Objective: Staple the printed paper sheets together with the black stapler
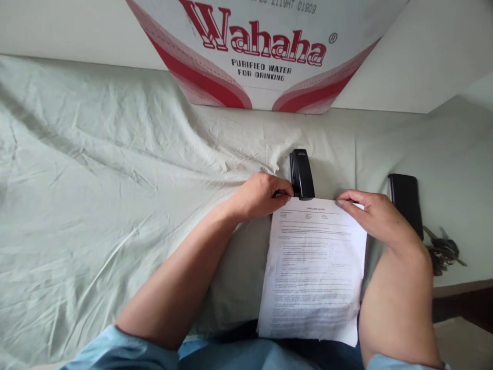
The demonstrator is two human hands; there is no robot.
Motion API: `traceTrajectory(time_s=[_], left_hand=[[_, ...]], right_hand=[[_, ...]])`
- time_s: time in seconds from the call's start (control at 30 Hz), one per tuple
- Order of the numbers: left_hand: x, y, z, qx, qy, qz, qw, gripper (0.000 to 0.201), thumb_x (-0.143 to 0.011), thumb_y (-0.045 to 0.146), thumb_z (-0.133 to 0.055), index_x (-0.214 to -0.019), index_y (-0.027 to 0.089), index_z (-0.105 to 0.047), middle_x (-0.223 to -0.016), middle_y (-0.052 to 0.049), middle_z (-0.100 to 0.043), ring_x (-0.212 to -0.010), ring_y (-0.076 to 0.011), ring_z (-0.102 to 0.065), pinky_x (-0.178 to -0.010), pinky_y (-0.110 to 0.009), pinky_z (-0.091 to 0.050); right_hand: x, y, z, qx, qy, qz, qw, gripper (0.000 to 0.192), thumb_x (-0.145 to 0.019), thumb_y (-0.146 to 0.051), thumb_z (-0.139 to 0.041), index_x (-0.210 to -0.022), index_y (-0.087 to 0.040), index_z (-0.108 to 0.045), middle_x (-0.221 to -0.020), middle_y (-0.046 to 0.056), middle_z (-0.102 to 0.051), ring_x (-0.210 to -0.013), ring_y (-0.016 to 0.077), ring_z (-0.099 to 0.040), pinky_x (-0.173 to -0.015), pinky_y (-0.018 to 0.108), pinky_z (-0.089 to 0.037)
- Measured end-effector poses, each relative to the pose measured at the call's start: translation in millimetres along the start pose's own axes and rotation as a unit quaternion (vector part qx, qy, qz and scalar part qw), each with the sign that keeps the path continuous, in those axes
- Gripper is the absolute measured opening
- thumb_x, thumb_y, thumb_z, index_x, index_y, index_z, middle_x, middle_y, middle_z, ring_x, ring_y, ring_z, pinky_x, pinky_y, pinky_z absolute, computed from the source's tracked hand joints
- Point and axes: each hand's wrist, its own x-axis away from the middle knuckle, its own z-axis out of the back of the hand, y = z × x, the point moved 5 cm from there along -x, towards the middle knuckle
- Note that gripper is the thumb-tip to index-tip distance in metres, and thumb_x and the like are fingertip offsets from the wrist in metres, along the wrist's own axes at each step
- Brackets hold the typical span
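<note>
A printed sheet of paper (pixel 316 267) hangs down toward my lap, its top edge on the cloth, and its lower edge looks worn. My left hand (pixel 265 192) pinches the paper's upper left corner, fingertips right beside a black stapler (pixel 303 174). The stapler points toward me, with its near end at the paper's top edge. Whether its jaw lies over the sheet, I cannot tell. At the upper right corner, my right hand (pixel 370 213) grips the same paper between thumb and fingers.
Wrinkled pale green cloth (pixel 96 180) covers the surface. At the back stands a white and red Wahaha water carton (pixel 262 51). To the right of my right hand lie a black phone-like object (pixel 406 203) and a bunch of keys (pixel 442 252).
</note>
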Motion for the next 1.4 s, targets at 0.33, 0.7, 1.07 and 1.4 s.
traceTrajectory(time_s=[0.33, 0.7, 1.07, 1.4], left_hand=[[-3.2, -5.6, 1.5, -0.024, 0.039, 0.012, 0.999, 0.018, -0.084, 0.010, -0.064, -0.084, 0.020, -0.079, -0.076, 0.002, -0.078, -0.071, -0.0142, -0.070, -0.069, -0.025, -0.047], [4.9, -9.4, 4.9, 0.013, 0.157, -0.096, 0.983, 0.051, -0.097, 0.013, -0.056, -0.144, 0.020, -0.071, -0.110, -0.005, -0.081, -0.077, -0.0117, -0.068, -0.077, -0.025, -0.058], [-0.4, -5.9, -9.7, -0.106, 0.131, -0.267, 0.949, 0.037, -0.111, 0.045, -0.063, -0.141, 0.031, -0.078, -0.161, -0.010, -0.068, -0.160, -0.0330, -0.053, -0.130, -0.056, -0.046], [2.9, -5.0, -7.6, -0.075, 0.150, -0.292, 0.942, 0.037, -0.110, 0.036, -0.066, -0.144, 0.029, -0.077, -0.156, -0.012, -0.071, -0.156, -0.0334, -0.059, -0.130, -0.059, -0.047]], right_hand=[[20.4, 24.0, 8.6, -0.217, 0.038, -0.096, 0.971, 0.047, -0.073, -0.066, -0.092, -0.091, -0.024, -0.081, -0.086, 0.007, -0.083, -0.080, 0.0268, -0.077, -0.068, 0.037, -0.061], [9.6, 38.9, 9.2, -0.181, 0.064, -0.104, 0.976, 0.024, -0.087, -0.048, -0.084, -0.087, -0.025, -0.076, -0.076, 0.001, -0.077, -0.075, 0.0219, -0.071, -0.066, 0.031, -0.056], [17.9, 47.8, 9.9, -0.182, 0.060, -0.079, 0.978, 0.024, -0.087, -0.048, -0.083, -0.090, -0.025, -0.078, -0.076, 0.000, -0.077, -0.071, 0.0193, -0.069, -0.061, 0.027, -0.053], [20.3, 48.8, 13.8, -0.172, 0.077, -0.095, 0.977, 0.020, -0.085, -0.041, -0.083, -0.078, -0.027, -0.072, -0.064, -0.002, -0.068, -0.071, 0.0212, -0.068, -0.062, 0.029, -0.053]])
